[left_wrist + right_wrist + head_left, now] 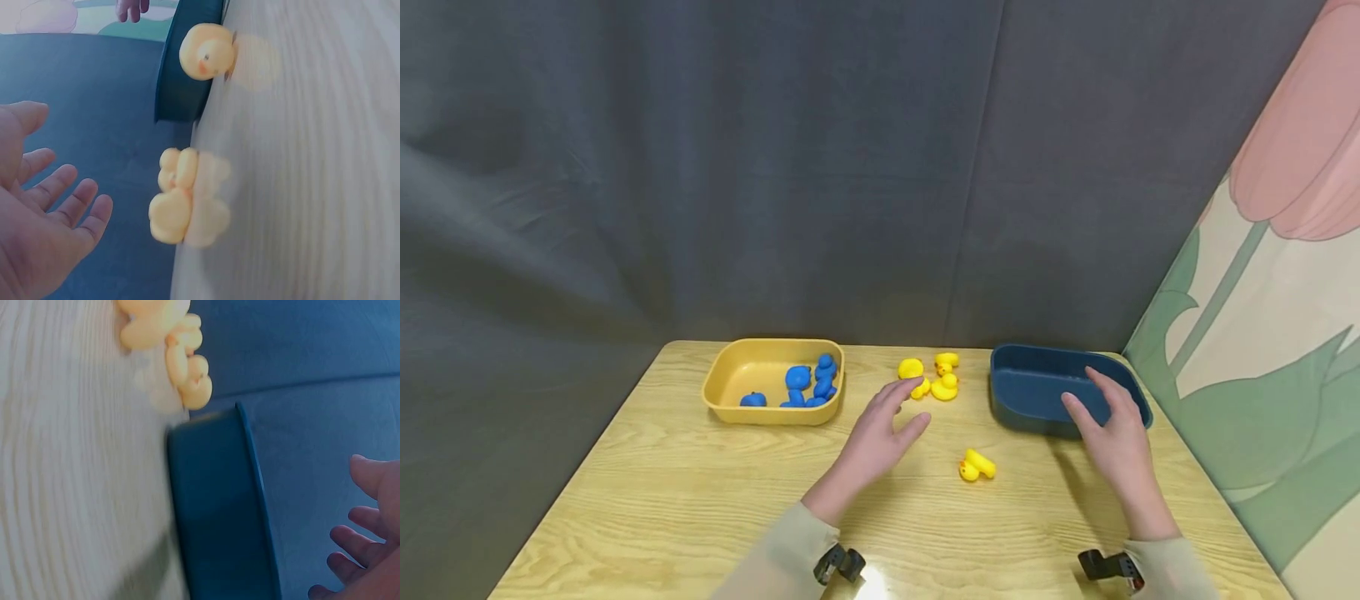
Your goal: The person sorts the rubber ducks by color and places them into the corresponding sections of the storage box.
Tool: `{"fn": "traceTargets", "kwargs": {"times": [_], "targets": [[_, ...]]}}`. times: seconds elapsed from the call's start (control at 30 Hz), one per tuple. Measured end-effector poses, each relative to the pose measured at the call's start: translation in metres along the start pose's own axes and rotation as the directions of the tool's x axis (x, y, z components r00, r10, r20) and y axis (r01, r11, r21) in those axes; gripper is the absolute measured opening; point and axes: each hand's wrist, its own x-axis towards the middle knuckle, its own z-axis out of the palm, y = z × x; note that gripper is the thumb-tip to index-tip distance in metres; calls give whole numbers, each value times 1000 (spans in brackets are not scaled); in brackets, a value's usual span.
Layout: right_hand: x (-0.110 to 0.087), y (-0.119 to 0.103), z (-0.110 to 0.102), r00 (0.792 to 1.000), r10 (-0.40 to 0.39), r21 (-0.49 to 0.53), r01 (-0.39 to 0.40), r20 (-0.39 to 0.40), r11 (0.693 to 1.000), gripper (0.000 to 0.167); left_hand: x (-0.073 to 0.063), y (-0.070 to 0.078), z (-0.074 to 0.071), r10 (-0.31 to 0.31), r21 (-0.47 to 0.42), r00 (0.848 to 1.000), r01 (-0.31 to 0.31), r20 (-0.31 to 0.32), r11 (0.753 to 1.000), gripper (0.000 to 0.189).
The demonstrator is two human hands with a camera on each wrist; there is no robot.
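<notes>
In the head view my left hand [876,433] hovers over the table's middle with fingers spread, holding nothing. Just beyond its fingertips sits a cluster of yellow rubber ducks [945,387], one partly hidden by the fingers. Nearer to me, between the hands, a yellow duck [979,464] lies on its own, its head towards the left. My right hand [1118,433] hangs above the front right of a dark blue bin [1037,421], thumb and fingers apart, with nothing in its grasp. Both wrist views show the palms [37,244] and fingers bare of any object.
A yellow bin [730,412] at the back left holds several blue ducks [798,377]. The wooden table [700,500] meets a dark grey curtain [850,208] at its back edge. On the right stands a flower-patterned panel [1285,375].
</notes>
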Motion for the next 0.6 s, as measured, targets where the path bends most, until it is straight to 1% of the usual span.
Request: {"fn": "traceTargets", "kwargs": {"times": [0.1, 0.23, 0.3, 0.37, 0.47, 0.5, 0.53, 0.6], "targets": [[-1, 10, -5, 999, 49, -1, -49, -17, 999, 69, 1, 1, 10, 2, -26, 999, -1, 33, 1000, 57], [-1, 24, -8, 994, 82, 0, -82, -79, 997, 67, 2, 3, 21, -14, -23, 996, 16, 82, 1000, 58], [-2, 30, -9, 990, 96, 2, -97, -107, 995, 66, 3, 3, 27, 1, -7, 994, 0, 113, 1000, 59], [-3, 34, -9, 985, 112, 5, -112, -134, 994, 64, 3, 1, 34, 38, 19, 989, -41, 142, 999, 60], [-4, 39, -8, 976, 136, 8, -137, -170, 991, 62, 3, -2, 43, 95, 41, 978, -104, 187, 994, 61], [-4, 41, -8, 972, 140, 8, -141, -188, 990, 61, 3, -3, 45, 104, 48, 974, -116, 200, 992, 61], [-4, 42, -7, 969, 141, 7, -143, -202, 990, 60, 4, -4, 48, 104, 47, 972, -117, 211, 992, 61], [-3, 47, -6, 963, 141, 7, -143, -231, 990, 60, 4, -4, 51, 88, 39, 968, -100, 235, 994, 61]]}}
